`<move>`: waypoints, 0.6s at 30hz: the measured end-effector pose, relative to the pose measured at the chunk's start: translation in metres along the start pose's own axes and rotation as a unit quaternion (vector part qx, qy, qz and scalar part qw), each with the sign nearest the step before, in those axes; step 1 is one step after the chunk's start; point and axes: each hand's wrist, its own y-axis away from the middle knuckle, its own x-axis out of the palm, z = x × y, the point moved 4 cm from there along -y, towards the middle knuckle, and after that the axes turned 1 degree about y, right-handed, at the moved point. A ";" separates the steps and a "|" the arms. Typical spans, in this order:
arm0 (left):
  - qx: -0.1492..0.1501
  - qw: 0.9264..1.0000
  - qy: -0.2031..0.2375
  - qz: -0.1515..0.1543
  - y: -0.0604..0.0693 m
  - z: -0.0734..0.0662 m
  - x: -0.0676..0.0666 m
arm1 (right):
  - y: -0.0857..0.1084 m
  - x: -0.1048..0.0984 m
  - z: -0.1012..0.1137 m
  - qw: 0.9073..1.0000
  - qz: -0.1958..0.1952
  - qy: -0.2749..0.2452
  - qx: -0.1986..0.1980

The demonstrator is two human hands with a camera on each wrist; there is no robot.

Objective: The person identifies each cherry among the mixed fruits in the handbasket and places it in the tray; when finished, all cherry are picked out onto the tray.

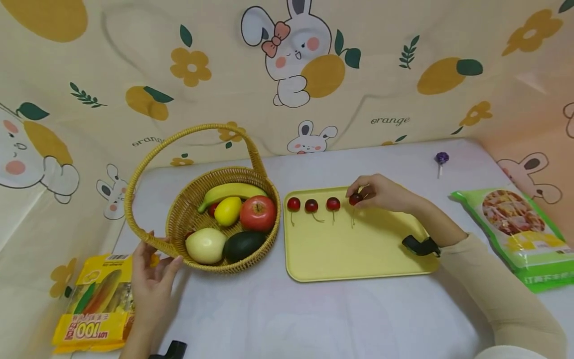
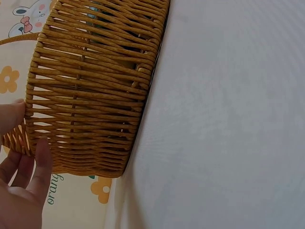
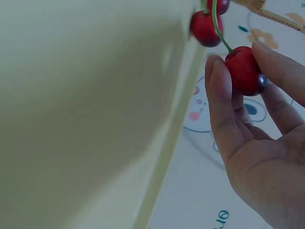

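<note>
My right hand [image 1: 376, 193] pinches a dark red cherry [image 3: 245, 71] between thumb and fingers, over the upper part of the yellow tray [image 1: 354, 254]. The cherry's thin green stem points away from the fingers in the right wrist view. To its left, three more cherries [image 1: 333, 204] lie in a row on the tray, stems toward me. My left hand [image 1: 154, 279] holds the wicker basket [image 2: 90, 95] by its rim near the handle base. Inside the basket are a banana [image 1: 233, 192], a lemon [image 1: 227, 211], an apple [image 1: 258, 214], a pale round fruit [image 1: 206, 246] and a dark green fruit [image 1: 244, 246].
A yellow snack packet [image 1: 94, 319] lies left of the basket, partly behind my left forearm. Right of the tray lies a green food bag [image 1: 520, 234], with a purple lollipop [image 1: 441, 158] farther back. A printed cloth backdrop [image 1: 215, 99] rises behind the white table.
</note>
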 end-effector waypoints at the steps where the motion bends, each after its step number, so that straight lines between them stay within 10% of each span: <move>1: 0.004 1.000 0.006 0.001 0.000 0.000 0.000 | 0.002 0.000 -0.002 1.000 0.001 0.009 0.000; 18: 0.015 1.000 0.000 0.005 -0.001 0.000 -0.001 | 0.005 0.004 -0.014 0.998 -0.028 0.063 -0.011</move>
